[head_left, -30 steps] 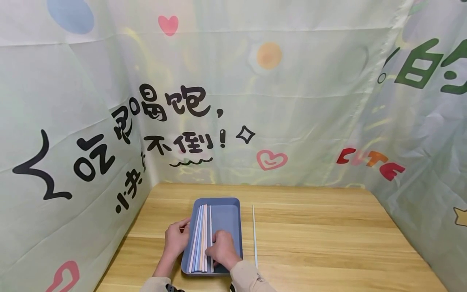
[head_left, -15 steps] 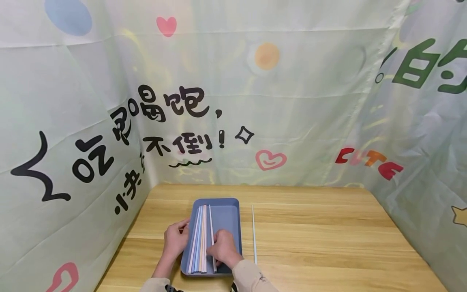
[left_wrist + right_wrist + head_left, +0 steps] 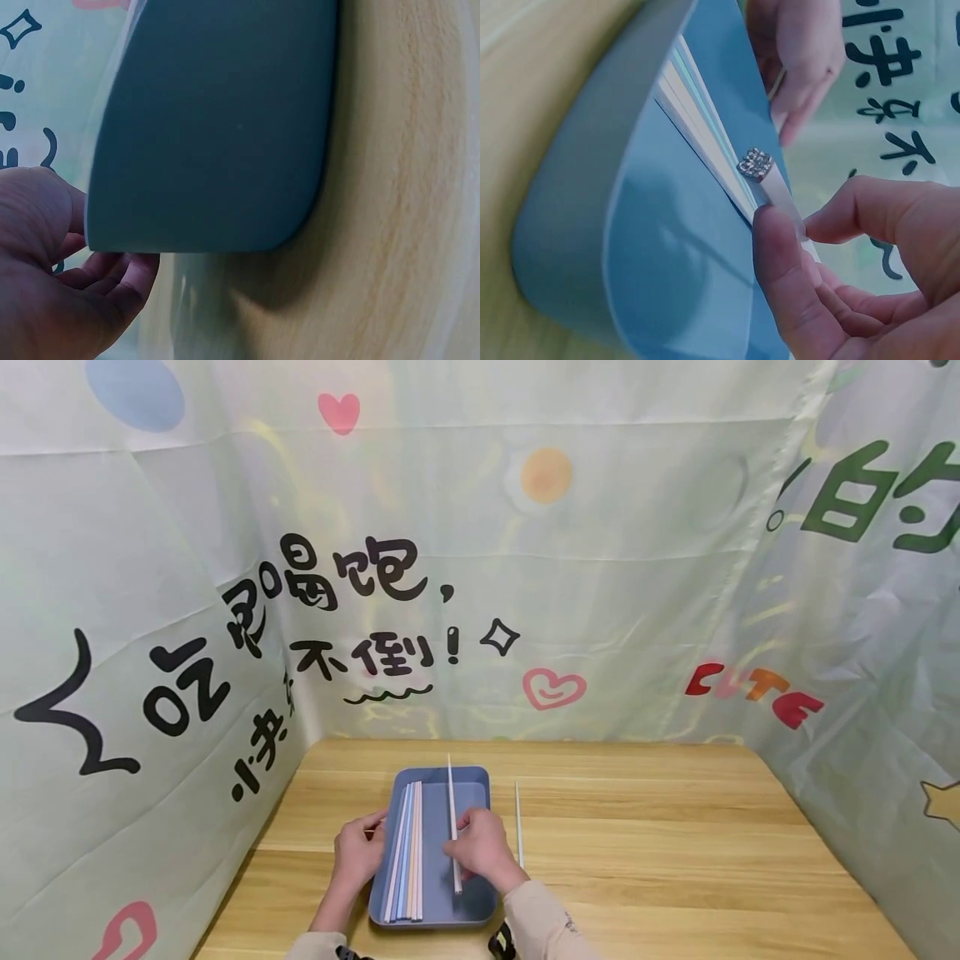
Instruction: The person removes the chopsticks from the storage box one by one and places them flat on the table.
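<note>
Across its left rim, a blue-grey tray (image 3: 474,906) is gripped by my left hand (image 3: 359,852). In the left wrist view that hand's fingers (image 3: 133,283) curl under the tray's edge. Several pale chopsticks (image 3: 405,856) in white, pink, blue and peach lie lengthwise along the tray's left side. Above the tray's right half, my right hand (image 3: 483,850) pinches one white chopstick (image 3: 452,800) between thumb and fingers. Its far tip reaches past the tray's back rim. The right wrist view shows a silvery, textured end (image 3: 755,163) on this chopstick.
One more pale chopstick (image 3: 518,818) lies on the wooden table (image 3: 675,852), right of the tray and partly hidden by my right hand. Printed cloth walls (image 3: 622,610) enclose the table at the back and both sides.
The pinched chopstick has come away from beside the others, upward and to the right with my right hand. My left hand keeps its place at the tray's left rim.
</note>
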Demonstrator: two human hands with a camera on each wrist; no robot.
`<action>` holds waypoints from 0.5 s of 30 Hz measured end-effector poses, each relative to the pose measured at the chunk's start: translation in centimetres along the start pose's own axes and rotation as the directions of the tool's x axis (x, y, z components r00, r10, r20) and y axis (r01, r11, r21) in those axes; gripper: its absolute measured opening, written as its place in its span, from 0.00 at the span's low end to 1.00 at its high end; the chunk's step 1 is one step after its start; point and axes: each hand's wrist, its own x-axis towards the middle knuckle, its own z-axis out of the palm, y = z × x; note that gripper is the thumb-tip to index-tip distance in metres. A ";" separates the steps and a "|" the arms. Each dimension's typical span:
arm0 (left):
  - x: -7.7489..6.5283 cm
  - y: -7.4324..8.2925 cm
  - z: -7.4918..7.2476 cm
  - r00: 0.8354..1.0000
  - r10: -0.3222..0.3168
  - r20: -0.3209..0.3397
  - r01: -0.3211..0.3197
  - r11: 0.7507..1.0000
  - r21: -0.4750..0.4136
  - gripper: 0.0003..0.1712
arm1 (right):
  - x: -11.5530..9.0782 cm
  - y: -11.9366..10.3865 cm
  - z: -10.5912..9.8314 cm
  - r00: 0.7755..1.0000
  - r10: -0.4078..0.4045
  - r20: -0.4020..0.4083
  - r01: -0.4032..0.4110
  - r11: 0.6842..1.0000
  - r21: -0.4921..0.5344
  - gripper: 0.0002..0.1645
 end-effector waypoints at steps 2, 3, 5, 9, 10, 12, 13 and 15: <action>0.0 0.0 0.0 1.000 0.000 0.003 0.000 1.000 -0.001 0.19 | 0.0 0.2 -0.6 1.000 0.004 -0.004 -0.004 1.000 0.006 0.14; 0.0 0.0 0.0 1.000 -0.002 0.003 0.002 1.000 -0.003 0.19 | 0.0 0.3 -0.9 1.000 0.009 -0.006 -0.009 1.000 0.007 0.14; 0.0 0.0 0.0 1.000 -0.008 0.005 0.008 1.000 -0.004 0.19 | 0.0 0.6 -1.4 1.000 0.014 -0.005 -0.014 1.000 0.004 0.14; 0.0 0.0 -0.1 1.000 -0.012 0.004 0.012 1.000 -0.005 0.19 | -0.2 1.2 -2.6 1.000 0.012 -0.025 -0.011 1.000 0.009 0.13; 0.0 0.0 -0.1 1.000 -0.012 0.004 0.012 1.000 -0.005 0.19 | -0.3 1.3 -2.8 1.000 0.012 -0.029 -0.012 1.000 0.011 0.13; 0.0 0.0 -0.1 1.000 -0.007 0.005 0.007 1.000 -0.004 0.19 | -0.4 1.7 -3.3 0.999 0.021 -0.037 -0.021 1.000 0.012 0.13; 0.0 0.0 -0.1 1.000 -0.005 0.006 0.005 1.000 -0.003 0.19 | -0.4 1.9 -3.6 0.999 0.028 -0.037 -0.027 1.000 0.012 0.13; 0.0 0.0 -0.2 1.000 0.003 0.002 -0.003 1.000 -0.001 0.19 | -0.6 2.3 -3.9 0.998 0.043 -0.037 -0.043 0.999 0.005 0.14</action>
